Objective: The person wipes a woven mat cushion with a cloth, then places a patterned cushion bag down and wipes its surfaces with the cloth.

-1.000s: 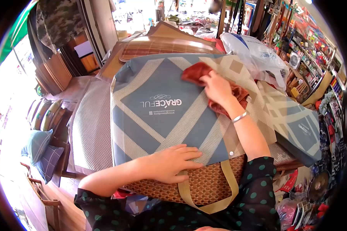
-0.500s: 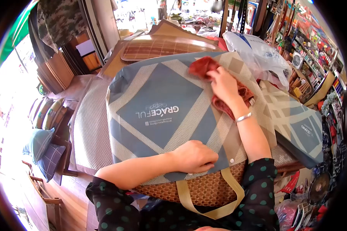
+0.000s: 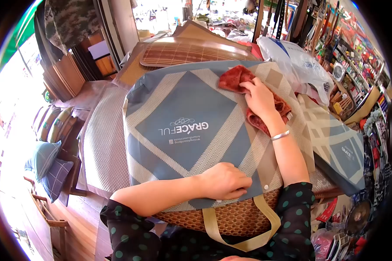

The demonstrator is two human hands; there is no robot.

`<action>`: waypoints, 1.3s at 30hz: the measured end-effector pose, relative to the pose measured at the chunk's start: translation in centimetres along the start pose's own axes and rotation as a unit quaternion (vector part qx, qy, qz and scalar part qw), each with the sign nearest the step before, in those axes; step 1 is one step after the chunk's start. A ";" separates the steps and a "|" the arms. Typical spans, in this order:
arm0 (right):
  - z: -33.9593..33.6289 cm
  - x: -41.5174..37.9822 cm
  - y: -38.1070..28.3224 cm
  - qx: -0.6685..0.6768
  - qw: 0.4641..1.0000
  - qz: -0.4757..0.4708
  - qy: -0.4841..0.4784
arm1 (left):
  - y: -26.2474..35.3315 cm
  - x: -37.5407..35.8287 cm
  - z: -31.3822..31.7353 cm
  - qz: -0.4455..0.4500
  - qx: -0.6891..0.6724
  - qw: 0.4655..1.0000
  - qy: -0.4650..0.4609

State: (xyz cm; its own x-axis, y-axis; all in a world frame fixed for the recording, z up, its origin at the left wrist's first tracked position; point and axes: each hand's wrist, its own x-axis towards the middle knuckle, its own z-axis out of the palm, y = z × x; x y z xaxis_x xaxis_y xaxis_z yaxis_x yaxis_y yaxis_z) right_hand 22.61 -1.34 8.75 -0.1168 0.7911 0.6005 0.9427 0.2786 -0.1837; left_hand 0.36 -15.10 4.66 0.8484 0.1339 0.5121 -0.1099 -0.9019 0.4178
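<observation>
A large blue-grey and beige patterned bag (image 3: 161, 117) lies flat before me, its printed "GRACEFUL" lettering upside down from my side. My right hand (image 3: 259, 99) grips a rust-red cloth (image 3: 233, 78) and presses it on the bag's upper right part. The cloth bunches out on both sides of the hand. Near the bag's front edge, my left hand (image 3: 225, 180) rests with curled fingers; whether they pinch any fabric is hidden. A beige strap handle (image 3: 211, 226) loops from that edge towards me.
Under the bag show a brown woven mat (image 3: 231, 217) and a silvery quilted sheet (image 3: 102, 139). Behind it lies a rolled bamboo mat (image 3: 191, 53). To the right are a white plastic bag (image 3: 296, 65) and another patterned bag (image 3: 339, 143). Cushions (image 3: 48, 158) stand at left.
The right hand and cloth have shifted slightly on the bag, and the cloth's far end looks less blurred. The left hand stays on the bag. The whole view has moved a little.
</observation>
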 end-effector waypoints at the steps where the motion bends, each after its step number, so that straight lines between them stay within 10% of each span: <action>1: 0.3 -0.5 -0.2 -0.033 0.997 -0.064 0.011 | 0.0 0.1 0.0 0.000 -0.009 1.000 0.000; 8: -2.6 -5.6 -10.7 0.275 0.869 -0.338 -0.232 | 0.0 -0.2 0.7 -0.014 -0.037 0.999 -0.027; 16: -0.3 -1.0 -0.4 0.014 1.000 -0.005 0.006 | 0.1 0.0 0.0 -0.010 -0.021 0.999 -0.027; 24: -2.8 -5.9 -10.6 0.283 0.869 -0.327 -0.240 | 0.1 -0.1 0.6 -0.001 -0.060 0.998 -0.013; 32: -0.3 -0.6 0.4 0.024 0.999 0.029 0.025 | 0.2 0.0 0.1 -0.010 -0.040 0.999 -0.015; 39: -2.2 -5.3 -9.2 0.228 0.913 -0.275 -0.195 | 0.2 0.3 0.0 -0.017 -0.050 0.998 -0.034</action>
State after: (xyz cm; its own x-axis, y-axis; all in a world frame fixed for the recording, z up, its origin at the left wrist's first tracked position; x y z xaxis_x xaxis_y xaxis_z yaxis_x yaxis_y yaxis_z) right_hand 15.25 -9.26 8.95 -0.7194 0.5726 0.3932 0.4899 0.8196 -0.2971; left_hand 0.62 -15.25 4.87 0.8856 0.1313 0.4454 -0.1291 -0.8519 0.5076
